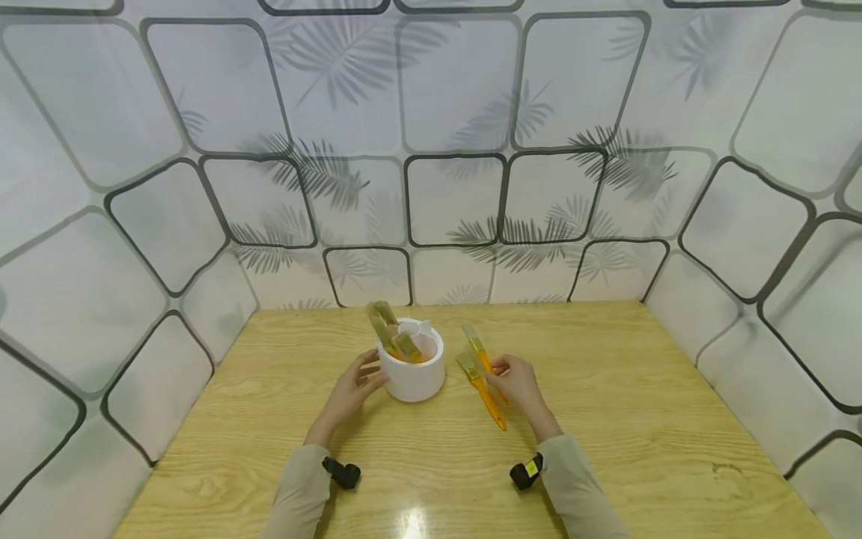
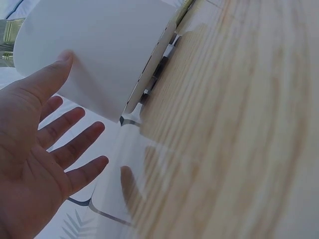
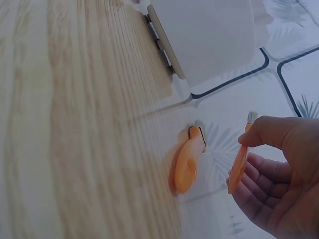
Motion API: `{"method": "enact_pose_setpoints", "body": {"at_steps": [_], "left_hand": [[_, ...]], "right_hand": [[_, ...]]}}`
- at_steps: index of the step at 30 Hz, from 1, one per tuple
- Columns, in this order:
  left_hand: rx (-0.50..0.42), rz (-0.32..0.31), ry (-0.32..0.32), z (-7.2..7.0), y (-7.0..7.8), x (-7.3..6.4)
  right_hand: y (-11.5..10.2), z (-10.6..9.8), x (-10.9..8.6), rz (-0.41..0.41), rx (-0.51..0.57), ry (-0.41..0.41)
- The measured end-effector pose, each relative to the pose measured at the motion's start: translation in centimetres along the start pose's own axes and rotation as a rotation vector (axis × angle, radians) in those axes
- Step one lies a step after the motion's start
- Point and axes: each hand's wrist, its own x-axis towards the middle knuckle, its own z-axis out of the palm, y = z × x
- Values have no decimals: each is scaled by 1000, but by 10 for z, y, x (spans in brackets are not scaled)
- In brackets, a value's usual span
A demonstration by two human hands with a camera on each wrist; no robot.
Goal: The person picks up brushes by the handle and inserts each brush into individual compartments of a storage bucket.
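A white round holder (image 1: 412, 383) stands on the table with several brushes (image 1: 384, 329) in it, bristles up. Beside its left side is my left hand (image 1: 353, 385), fingers spread and fairly straight. The left wrist view has the thumb (image 2: 62, 62) right at the holder's white wall (image 2: 109, 40). To the right of the holder, my right hand (image 1: 520, 380) pinches an orange-handled paintbrush (image 1: 481, 355) by its handle, bristles pointing away. A second orange-handled paintbrush (image 1: 490, 404) lies on the table just left of that hand.
The light wooden table (image 1: 606, 419) ends at a pale patterned curtain (image 1: 458, 202) at the back, with more curtain along both sides. Small black cameras (image 1: 342, 473) are strapped on both wrists. Inside the holder, white dividers (image 1: 414, 328) show.
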Motion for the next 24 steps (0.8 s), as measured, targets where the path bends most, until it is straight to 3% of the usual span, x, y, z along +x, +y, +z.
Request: {"method": "enact_pose_setpoints", "body": {"at_steps": [15, 24], "left_hand": [[45, -6, 8, 0, -1, 1], [33, -3, -19, 1, 2, 0]], "right_hand": [[-3, 2, 3, -28, 31, 21], [-7, 1, 4, -3, 54, 15]]}}
